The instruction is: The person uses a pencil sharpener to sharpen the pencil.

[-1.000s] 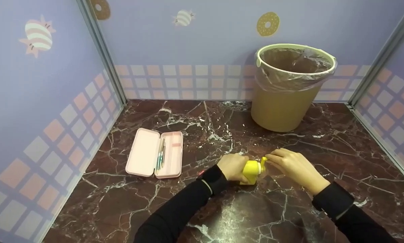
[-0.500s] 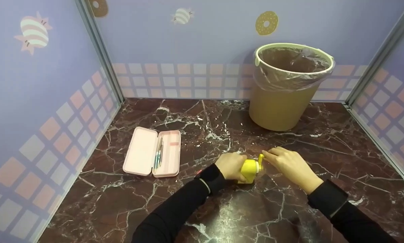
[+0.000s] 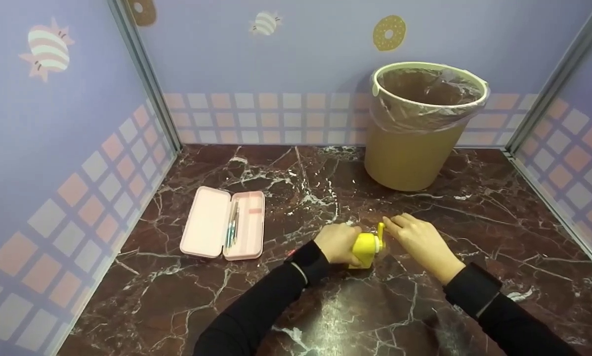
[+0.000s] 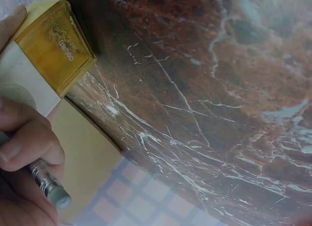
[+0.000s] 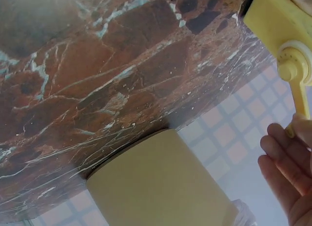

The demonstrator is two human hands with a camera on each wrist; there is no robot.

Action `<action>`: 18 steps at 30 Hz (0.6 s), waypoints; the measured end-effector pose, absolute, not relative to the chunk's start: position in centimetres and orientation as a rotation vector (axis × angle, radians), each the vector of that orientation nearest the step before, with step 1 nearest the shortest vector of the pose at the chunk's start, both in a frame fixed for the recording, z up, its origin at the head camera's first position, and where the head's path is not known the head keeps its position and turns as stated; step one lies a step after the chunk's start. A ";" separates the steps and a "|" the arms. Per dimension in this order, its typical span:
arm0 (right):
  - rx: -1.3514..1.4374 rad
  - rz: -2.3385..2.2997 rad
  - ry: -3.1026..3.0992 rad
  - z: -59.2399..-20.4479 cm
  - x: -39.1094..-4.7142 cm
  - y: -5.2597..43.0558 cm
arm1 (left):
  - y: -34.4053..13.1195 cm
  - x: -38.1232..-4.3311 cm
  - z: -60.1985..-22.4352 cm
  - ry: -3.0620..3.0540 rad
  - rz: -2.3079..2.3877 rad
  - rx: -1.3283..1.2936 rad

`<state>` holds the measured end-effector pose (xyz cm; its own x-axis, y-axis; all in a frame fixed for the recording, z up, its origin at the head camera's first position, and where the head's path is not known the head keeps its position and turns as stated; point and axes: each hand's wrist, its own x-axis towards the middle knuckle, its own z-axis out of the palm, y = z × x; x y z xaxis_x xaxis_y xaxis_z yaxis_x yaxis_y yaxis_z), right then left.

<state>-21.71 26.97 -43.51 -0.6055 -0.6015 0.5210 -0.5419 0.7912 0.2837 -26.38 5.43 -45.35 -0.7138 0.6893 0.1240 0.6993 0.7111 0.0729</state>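
Observation:
My left hand grips a yellow crank pencil sharpener on the dark marbled tabletop. In the left wrist view, the sharpener's see-through amber shavings drawer shows. A pencil with a metal band and greyish eraser pokes out between the left fingers; its other end is hidden. My right hand pinches the end of the sharpener's crank handle between thumb and finger, its other fingers extended. The crank points upward on the sharpener's right side.
An open pink pencil case holding several slim pencils or brushes lies to the left. A tan lined bin stands at the back right. Small white scraps dot the table. Patterned panels enclose the sides and back.
The crank handle has turned slightly, its end rising, and the right hand has moved with it. The left hand keeps its hold on the sharpener. The head view has shifted a little.

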 end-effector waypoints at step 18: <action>0.826 -0.012 -2.508 -47.5 -24.1 26.9 | 5.3 -26.0 -45.6 -2.782 -0.149 -1.138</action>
